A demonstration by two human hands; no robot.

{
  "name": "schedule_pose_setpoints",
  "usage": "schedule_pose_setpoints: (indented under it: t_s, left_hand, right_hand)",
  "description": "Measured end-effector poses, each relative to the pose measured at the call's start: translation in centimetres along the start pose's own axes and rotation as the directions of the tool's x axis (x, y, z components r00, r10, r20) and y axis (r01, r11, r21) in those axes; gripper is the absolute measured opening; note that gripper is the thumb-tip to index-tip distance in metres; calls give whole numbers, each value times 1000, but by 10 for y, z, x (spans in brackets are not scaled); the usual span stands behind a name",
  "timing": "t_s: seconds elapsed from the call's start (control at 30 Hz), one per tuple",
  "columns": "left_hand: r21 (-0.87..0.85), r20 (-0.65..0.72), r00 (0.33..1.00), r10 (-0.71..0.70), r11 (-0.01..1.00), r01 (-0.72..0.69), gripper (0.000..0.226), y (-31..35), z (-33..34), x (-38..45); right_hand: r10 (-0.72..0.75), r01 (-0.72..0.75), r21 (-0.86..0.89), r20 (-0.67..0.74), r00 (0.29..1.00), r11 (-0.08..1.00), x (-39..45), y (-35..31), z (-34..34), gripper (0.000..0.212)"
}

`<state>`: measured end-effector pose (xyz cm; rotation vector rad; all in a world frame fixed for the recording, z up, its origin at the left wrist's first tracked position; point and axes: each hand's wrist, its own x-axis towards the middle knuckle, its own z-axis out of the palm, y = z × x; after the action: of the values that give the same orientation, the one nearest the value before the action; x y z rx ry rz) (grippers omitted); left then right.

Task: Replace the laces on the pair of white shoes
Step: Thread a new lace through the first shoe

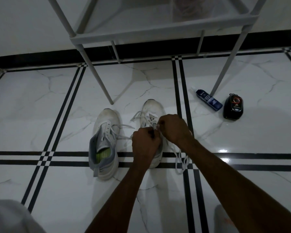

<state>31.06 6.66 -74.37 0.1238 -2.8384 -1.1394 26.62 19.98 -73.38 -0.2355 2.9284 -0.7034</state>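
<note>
Flat white lace [155,127], both hands pinching

Both hands, left [145,142] and right [174,127], close together, fingers curled, pinching.

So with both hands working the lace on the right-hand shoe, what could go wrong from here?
1. The loose lace trails on the floor beside the right shoe; it could snag or tangle as the left hand and right hand pull.
2. The left shoe has slack lace ends spread toward the right shoe, so laces might get mixed up.
3. The scene is dim, so an eyelet might be missed.
</note>
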Motion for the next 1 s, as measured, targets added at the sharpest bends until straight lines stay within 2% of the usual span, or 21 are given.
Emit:
schedule_pose_setpoints:
  t_s: [0.07, 0.13, 0.17, 0.2, 0.23, 0.27, 0.33, 0.4, 0.43, 0.5, 0.53, 0.6, 0.63, 0.67, 0.7, 0.73, 0.8, 0.83, 0.9, 0.93, 1.0]
  left_hand:
    - [-4, -8, 1000, 7, 1000, -7, 38, -2, 0, 0]
    - [-9, -12, 1000, 9, 1000, -9, 37, -1, 0, 0]
    - [-8, -16, 1000, 5, 1000, -5, 37, -2, -1, 0]
    - [-7, -21, 1000, 4, 1000, -4, 37, -2, -1, 0]
    - [-7, -24, 1000, 3, 1000, -3, 38, -2, -1, 0]
    - [-6, -20, 1000, -4, 1000, 4, 39, -2, -1, -1]
    - [-6, -12, 1000, -21, 1000, 21, 41, 1, -2, 0]
    - [0, -17, 1000, -2, 1000, 2, 44, 1, -2, 1]
    - [-2, -19, 1000, 8, 1000, -8, 44, 1, -2, 1]
    - [-13, -27, 1000, 9, 1000, -9, 42, -1, -2, 1]
    - [-16, -29, 1000, 8, 1000, -9, 41, -2, -1, 1]
    - [-12, -25, 1000, 0, 1000, 0, 39, -3, 1, 1]
    - [-13, -26, 1000, -8, 1000, 8, 39, -2, 1, 1]
    - [-13, -29, 1000, -12, 1000, 12, 40, -1, 1, 1]
    - [-8, -33, 999, -10, 1000, 10, 41, 0, 0, 0]
    - [0, -36, 999, -5, 1000, 5, 42, 2, -1, 0]
    - [-3, -37, 999, 4, 1000, -4, 44, 3, -2, 0]
    - [-15, -35, 999, 5, 1000, -5, 45, 4, -3, -1]
    - [-28, -29, 1000, -10, 1000, 9, 43, 3, -3, -1]
    - [-31, -25, 999, -20, 999, 19, 42, 2, -3, -1]
    - [-29, -33, 999, -20, 999, 19, 41, 0, -3, -1]
  right_hand:
    - [66, -63, 21, -222, 973, 998, 0, 1, -9, 22]
    - [302, -189, 260, -515, 803, 947, 7, 12, -36, 22]
    - [397, -198, 374, -587, 705, 906, 10, 20, -50, 19]
    - [427, -188, 412, -628, 651, 892, 15, 31, -57, 17]
    - [391, -187, 366, -632, 668, 912, 20, 38, -58, 16]
    - [309, -165, 290, -577, 756, 943, 21, 41, -54, 21]
    - [142, -84, 223, -257, 956, 971, 20, 36, -31, 36]
    - [23, -32, 184, 48, 999, 982, 11, 17, -6, 28]
    - [2, -11, 142, 63, 998, 990, 7, 10, 1, 19]
    - [53, -34, 157, -119, 991, 987, 0, 5, -2, 17]
    - [167, -94, 266, -268, 949, 959, -1, 9, -10, 18]
    - [404, -181, 429, -515, 756, 885, 0, 25, -40, 15]
    - [444, -200, 428, -605, 661, 881, 3, 35, -53, 14]
    - [443, -211, 405, -650, 618, 890, 7, 45, -59, 15]
    - [406, -205, 367, -640, 652, 907, 11, 49, -61, 23]
    - [333, -171, 318, -571, 750, 933, 12, 47, -56, 35]
    - [113, -47, 229, -281, 953, 972, 13, 35, -34, 49]
    - [21, 2, 184, -119, 993, 983, 12, 27, -21, 42]
    - [-52, 46, 62, 91, 995, 997, 8, 15, -2, 21]
    - [-45, 42, 30, 99, 994, 999, 8, 14, 4, 17]
    - [50, -47, 78, -42, 998, 996, 8, 23, 1, 15]
